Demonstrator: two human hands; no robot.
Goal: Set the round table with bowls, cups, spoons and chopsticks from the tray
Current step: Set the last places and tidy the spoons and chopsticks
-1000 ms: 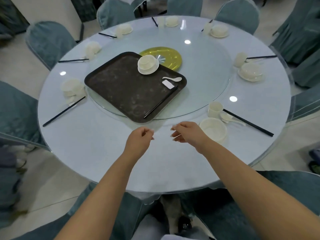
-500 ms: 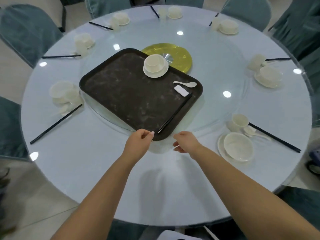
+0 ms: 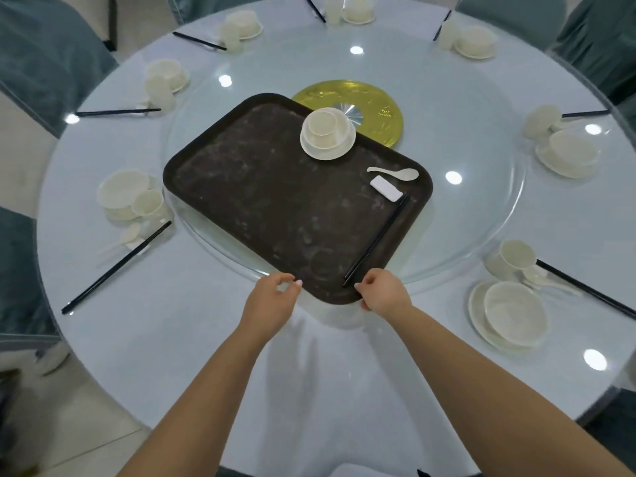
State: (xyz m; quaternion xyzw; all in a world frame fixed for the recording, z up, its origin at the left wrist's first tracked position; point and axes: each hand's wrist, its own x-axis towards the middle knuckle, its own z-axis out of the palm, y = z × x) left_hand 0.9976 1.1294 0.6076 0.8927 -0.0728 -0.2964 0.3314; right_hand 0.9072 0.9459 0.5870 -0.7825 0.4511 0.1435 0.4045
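just ahead of both hands sits the tray (image 3: 261,215), its near corner between them; my left hand (image 3: 272,301) pinches the rim, my right hand (image 3: 383,292) curls at the edge by the chopsticks (image 3: 378,241). beyond wait the stacked bowl (image 3: 327,134) and spoon (image 3: 395,173). i judge the last setting comes next: lift the chopsticks.

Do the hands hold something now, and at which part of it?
Both hold the tray at its near corner: the left hand pinches the rim on one side of it, the right hand grips the rim on the other.
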